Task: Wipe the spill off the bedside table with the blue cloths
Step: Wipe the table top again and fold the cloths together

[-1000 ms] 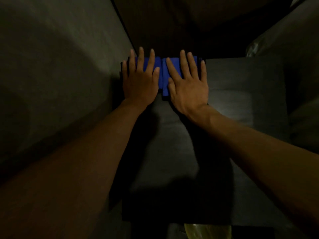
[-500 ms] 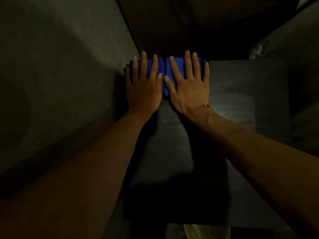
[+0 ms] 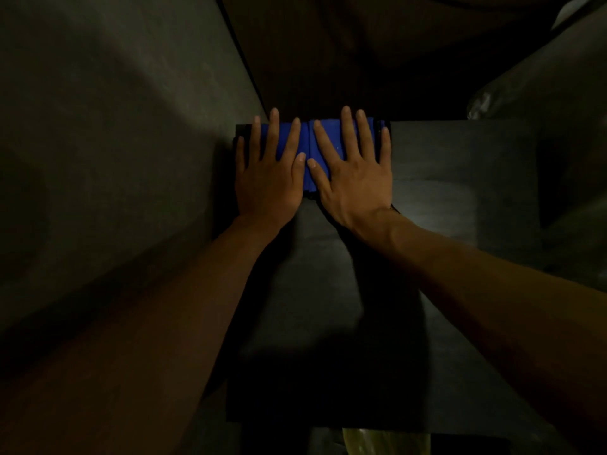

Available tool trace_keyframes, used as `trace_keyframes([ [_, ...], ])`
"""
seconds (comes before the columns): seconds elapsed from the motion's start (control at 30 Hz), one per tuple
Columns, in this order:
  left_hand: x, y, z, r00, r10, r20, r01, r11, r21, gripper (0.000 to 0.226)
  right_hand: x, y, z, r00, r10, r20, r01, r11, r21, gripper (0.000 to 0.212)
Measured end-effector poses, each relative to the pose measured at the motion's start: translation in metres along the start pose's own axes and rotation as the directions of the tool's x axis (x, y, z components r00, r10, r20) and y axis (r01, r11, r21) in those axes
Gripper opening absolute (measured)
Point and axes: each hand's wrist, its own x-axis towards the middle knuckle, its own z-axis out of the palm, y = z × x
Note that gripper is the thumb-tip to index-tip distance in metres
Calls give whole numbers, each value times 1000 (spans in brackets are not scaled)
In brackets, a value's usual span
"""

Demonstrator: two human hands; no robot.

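Blue cloths [image 3: 310,149] lie side by side at the far left corner of the dark tabletop [image 3: 460,165], up against its far edge. I see my left hand [image 3: 269,178] flat on the left cloth and my right hand [image 3: 354,175] flat on the right one, fingers spread and gripping nothing, thumbs nearly touching. A grey wall [image 3: 115,126] runs along the tabletop's left edge.

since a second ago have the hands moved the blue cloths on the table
Yes. Both hands, left and right, pushed the blue folded cloths away from the person, up to the dark table's far edge.
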Motion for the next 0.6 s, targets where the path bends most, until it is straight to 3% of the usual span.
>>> trace_keyframes([
  [0.33,3,0,-5,999,3,51,-3,1000,17,56,-1,1,-11,996,-6,86,7,1000,-5,65],
  [0.47,9,-6,-22,989,32,147,-13,992,-125,53,-12,4,-16,991,-22,133,27,999,-34,64],
  [0.6,-11,-2,-41,999,41,24,-37,992,-123,52,-53,15,-17,991,-43,123,40,999,33,65],
])
